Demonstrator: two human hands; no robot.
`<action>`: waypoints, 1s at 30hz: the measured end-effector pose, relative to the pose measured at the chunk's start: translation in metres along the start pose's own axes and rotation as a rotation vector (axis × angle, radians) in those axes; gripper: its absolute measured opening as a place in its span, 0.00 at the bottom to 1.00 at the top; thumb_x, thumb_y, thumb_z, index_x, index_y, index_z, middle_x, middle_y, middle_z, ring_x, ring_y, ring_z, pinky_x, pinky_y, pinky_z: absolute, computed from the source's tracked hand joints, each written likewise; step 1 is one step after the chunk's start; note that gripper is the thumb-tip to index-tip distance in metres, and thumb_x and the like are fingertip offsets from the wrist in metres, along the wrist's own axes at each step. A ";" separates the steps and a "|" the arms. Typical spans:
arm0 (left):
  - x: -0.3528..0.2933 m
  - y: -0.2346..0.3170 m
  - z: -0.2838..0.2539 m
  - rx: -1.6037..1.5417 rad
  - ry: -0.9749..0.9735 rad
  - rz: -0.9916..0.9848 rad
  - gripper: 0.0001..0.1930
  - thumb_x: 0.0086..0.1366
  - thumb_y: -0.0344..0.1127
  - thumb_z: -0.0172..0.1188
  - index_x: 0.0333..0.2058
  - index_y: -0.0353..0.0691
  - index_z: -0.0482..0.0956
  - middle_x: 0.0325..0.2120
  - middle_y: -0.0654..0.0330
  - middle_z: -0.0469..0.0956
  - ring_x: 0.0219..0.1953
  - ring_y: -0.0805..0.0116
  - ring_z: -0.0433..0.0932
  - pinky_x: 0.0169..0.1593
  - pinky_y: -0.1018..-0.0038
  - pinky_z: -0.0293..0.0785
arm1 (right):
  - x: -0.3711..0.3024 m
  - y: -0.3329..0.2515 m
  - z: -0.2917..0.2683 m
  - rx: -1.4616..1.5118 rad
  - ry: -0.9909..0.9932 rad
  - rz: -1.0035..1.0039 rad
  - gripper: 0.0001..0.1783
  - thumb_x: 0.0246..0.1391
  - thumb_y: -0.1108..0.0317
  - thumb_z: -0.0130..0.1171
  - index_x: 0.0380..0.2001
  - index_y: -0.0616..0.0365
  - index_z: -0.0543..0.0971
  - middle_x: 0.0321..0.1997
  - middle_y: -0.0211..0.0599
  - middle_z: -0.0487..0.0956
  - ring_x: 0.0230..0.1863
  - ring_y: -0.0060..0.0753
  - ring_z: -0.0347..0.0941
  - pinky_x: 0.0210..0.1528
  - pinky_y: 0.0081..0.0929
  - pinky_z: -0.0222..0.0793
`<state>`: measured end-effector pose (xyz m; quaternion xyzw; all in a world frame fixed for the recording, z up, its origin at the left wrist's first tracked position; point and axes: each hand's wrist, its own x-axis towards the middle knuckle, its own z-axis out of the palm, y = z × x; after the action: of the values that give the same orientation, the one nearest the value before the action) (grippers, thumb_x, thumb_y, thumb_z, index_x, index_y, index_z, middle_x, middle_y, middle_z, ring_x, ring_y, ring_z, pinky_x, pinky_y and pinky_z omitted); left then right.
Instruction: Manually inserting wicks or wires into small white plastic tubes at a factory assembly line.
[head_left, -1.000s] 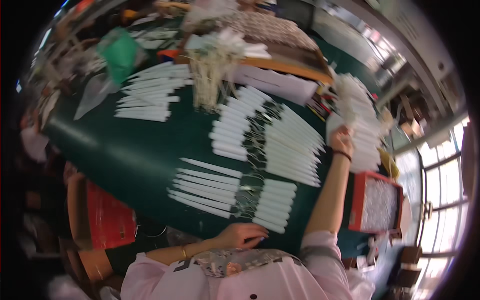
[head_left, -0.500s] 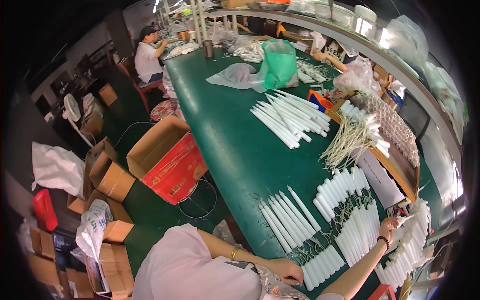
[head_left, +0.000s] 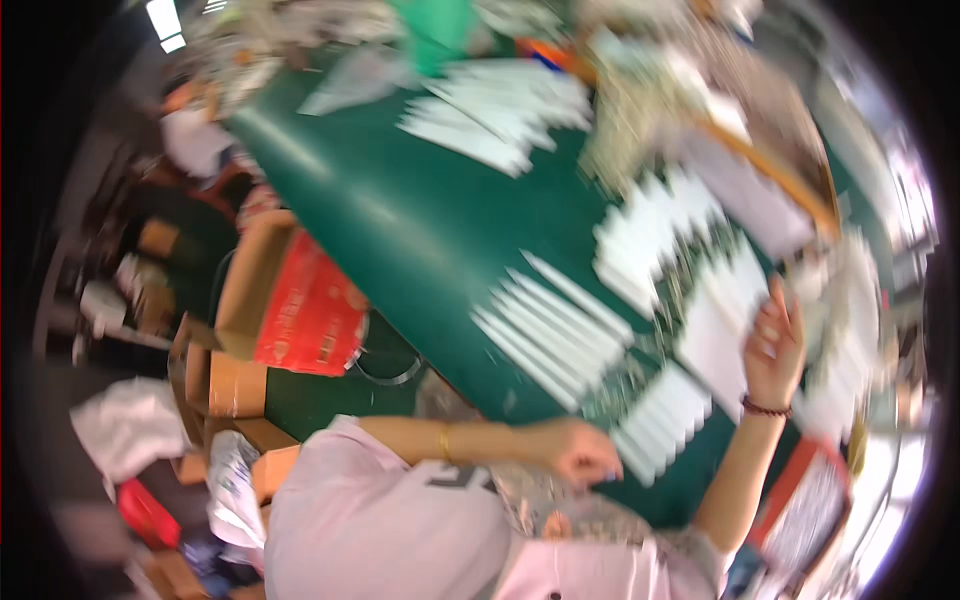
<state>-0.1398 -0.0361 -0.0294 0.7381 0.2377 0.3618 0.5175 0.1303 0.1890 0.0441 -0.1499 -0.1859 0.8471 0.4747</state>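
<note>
My left hand (head_left: 580, 452) is curled with bent fingers beside a row of short white tubes (head_left: 660, 425); blur hides whether anything is in it. My right hand (head_left: 775, 345), with a dark bead bracelet at the wrist, is raised over the right side of the table. Its index finger points up and away, and I see nothing held in it. Between the hands lie white tubes (head_left: 722, 310) with thin wires (head_left: 690, 275) at their ends. Left of these, several long white candle-shaped sticks (head_left: 550, 335) with pointed tips lie side by side.
The green table (head_left: 400, 230) carries another pile of white sticks (head_left: 500, 110) farther back. At the right are a wooden-edged tray (head_left: 765, 160) and more white tubes (head_left: 845, 370). A red-sided carton (head_left: 315, 310) stands left of the table. A person (head_left: 195, 140) sits at the far left.
The view has swung and blurred. My right hand has drawn back from the right-hand tubes, and the small white piece at its fingers no longer shows. My left hand remains curled.
</note>
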 end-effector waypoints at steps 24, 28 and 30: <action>-0.012 0.027 -0.063 0.883 0.144 -0.101 0.17 0.54 0.33 0.76 0.42 0.41 0.82 0.40 0.60 0.78 0.43 0.57 0.79 0.48 0.62 0.72 | -0.159 0.177 0.052 -1.972 0.106 -0.130 0.28 0.47 0.78 0.61 0.55 0.59 0.74 0.39 0.45 0.80 0.37 0.53 0.80 0.41 0.44 0.77; -0.015 0.031 -0.054 0.576 0.257 -0.237 0.15 0.57 0.32 0.74 0.43 0.41 0.82 0.36 0.59 0.81 0.34 0.58 0.81 0.38 0.65 0.76 | -0.153 0.184 0.057 -1.906 0.149 -0.131 0.35 0.49 0.77 0.62 0.63 0.55 0.72 0.34 0.43 0.83 0.30 0.52 0.81 0.35 0.43 0.78; -0.006 0.040 -0.057 0.589 0.231 -0.248 0.14 0.58 0.33 0.74 0.42 0.42 0.83 0.31 0.60 0.82 0.26 0.60 0.80 0.29 0.68 0.75 | -0.153 0.185 0.055 -1.894 0.122 -0.101 0.38 0.50 0.75 0.64 0.68 0.51 0.72 0.30 0.40 0.84 0.27 0.47 0.82 0.32 0.39 0.79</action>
<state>-0.1885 -0.0207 0.0175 0.7755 0.4771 0.2929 0.2920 0.0453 -0.0408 0.0197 -0.5082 -0.7766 0.3134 0.2009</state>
